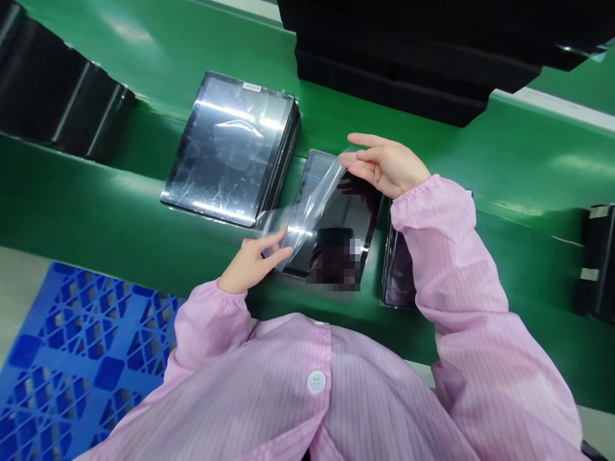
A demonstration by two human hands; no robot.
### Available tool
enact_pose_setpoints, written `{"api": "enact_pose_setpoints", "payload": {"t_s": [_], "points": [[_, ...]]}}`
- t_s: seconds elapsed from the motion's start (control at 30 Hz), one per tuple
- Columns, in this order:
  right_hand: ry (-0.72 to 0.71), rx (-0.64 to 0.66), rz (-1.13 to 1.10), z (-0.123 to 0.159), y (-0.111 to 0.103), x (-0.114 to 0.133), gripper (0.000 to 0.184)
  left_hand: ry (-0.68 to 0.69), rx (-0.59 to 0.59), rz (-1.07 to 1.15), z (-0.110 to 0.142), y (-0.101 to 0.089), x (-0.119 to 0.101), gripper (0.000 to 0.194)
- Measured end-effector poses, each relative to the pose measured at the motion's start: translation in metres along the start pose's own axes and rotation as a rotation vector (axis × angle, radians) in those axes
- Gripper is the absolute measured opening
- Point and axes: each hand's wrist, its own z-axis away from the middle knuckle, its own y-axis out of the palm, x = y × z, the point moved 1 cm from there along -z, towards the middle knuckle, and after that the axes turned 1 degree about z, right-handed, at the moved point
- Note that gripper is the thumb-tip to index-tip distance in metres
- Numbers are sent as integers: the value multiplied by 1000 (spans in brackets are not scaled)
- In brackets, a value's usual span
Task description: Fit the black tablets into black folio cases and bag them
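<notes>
A black glass screen panel [336, 237] lies on the green bench in front of me. A clear protective film [314, 198] is partly lifted over it, bent in a slanting fold across its left part. My right hand [384, 163] is above the panel's upper right corner, pinching the film's upper edge, with one finger stretched out. At the lower left, my left hand [254, 259] has thumb and index finger on the film's lower corner beside the panel's edge. Left of the panel stands a stack of film-covered screen panels [230, 147].
More dark panels [398, 269] lie to the right, partly under my right sleeve. Black trays stand at the back [384, 70] and at the far left [57, 89]. A black box [598, 262] is at the right edge. A blue pallet [91, 358] lies on the floor, lower left.
</notes>
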Motion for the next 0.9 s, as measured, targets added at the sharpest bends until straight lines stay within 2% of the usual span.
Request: {"api": "enact_pose_setpoints", "payload": {"t_s": [0.1,0.2,0.3,0.37,0.43,0.53,0.6,0.73,0.9], "points": [[-4,37,25,2,-12,-3,40,12,17,-37,-1,-3,-1,64],[-86,-48,117,15,-28,0,33,34,3,-149,3,-1,-5,55],[-239,-207,190,36,-57,3,29,87,-145,-385,15,8,-12,45],[-324,-294,246,53,-83,2,26,150,-295,-539,24,17,-18,43],[-382,-395,344,69,-113,-2,23,234,-397,-632,31,27,-25,42],[-470,-597,552,87,-154,-16,19,342,-469,-698,36,37,-34,38],[-498,-656,704,91,-170,-28,20,372,-514,-726,36,39,-40,36],[-498,-640,851,85,-177,-53,25,394,-576,-747,33,40,-48,38],[-588,-695,812,75,-175,-74,27,494,-489,-733,30,52,-58,33]]}}
